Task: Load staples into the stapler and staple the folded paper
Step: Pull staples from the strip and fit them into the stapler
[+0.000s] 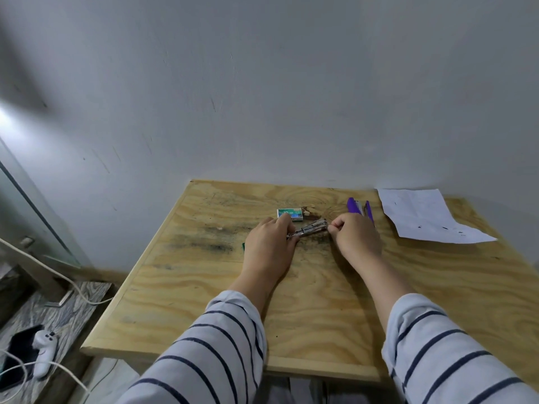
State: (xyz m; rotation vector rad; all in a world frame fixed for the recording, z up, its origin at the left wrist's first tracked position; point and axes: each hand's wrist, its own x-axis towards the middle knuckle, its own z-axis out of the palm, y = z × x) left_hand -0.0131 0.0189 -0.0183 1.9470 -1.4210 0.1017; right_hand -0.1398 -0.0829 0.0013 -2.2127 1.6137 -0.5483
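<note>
I see my left hand gripping one end of the metal stapler low over the tabletop, while my right hand pinches its other end with curled fingers. The staple box lies just behind. The paper lies well to the right.

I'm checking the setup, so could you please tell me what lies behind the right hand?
Behind the right hand a purple stapler lies on the table. Only its far part shows; the hand covers the near end, so its full state cannot be seen.
</note>
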